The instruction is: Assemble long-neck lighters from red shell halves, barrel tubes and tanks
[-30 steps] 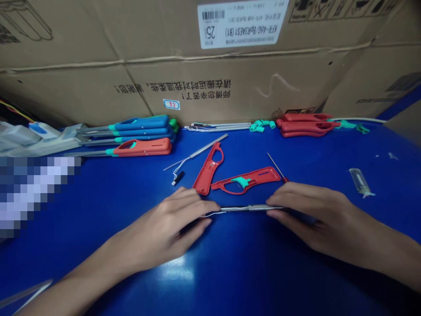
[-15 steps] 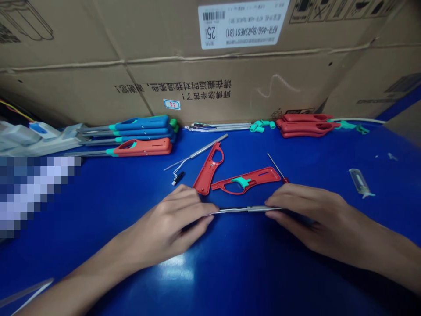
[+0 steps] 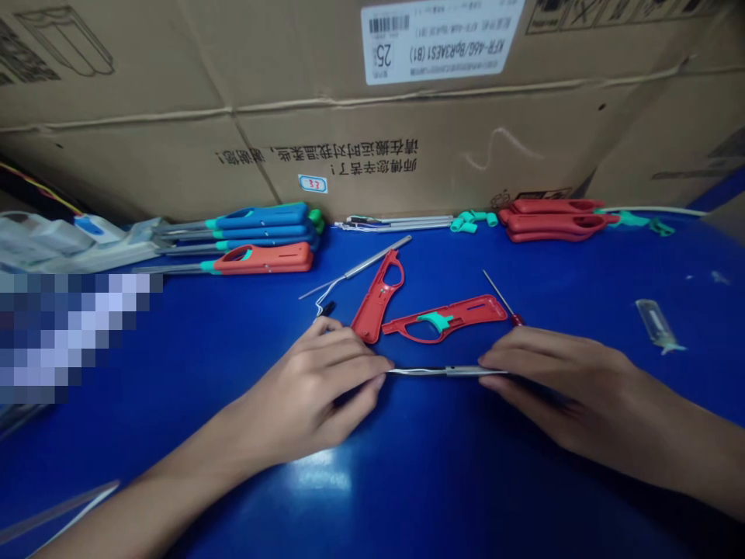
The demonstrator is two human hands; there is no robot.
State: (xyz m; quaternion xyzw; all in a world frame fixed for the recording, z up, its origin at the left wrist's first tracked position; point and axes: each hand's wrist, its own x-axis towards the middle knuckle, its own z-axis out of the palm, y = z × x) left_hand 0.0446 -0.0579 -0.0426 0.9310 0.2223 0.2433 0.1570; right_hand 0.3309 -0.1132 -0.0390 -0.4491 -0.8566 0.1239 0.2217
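A thin metal tube [image 3: 451,371] with wires at its left end lies across the blue table [image 3: 442,481] between my hands. My left hand [image 3: 317,388] pinches the wire end, fingers closed. My right hand [image 3: 552,376] pinches the tube's right end between thumb and fingers. Just beyond the tube lie two red half-shells of a lighter handle: one [image 3: 379,297] slanted, the other [image 3: 445,318] carrying a green trigger. A small red-handled screwdriver [image 3: 501,299] lies by my right hand.
A large cardboard box [image 3: 372,109] walls off the back. Along it lie blue and red assembled lighters [image 3: 261,233], loose metal tubes [image 3: 401,223], green caps [image 3: 469,221] and stacked red shells [image 3: 552,220]. Another tube with wires [image 3: 361,268] and a clear plastic part [image 3: 655,322] lie loose.
The view has shifted slightly. Both hands still hold the tube; my left fingers have drawn the wire end in closer to the tube.
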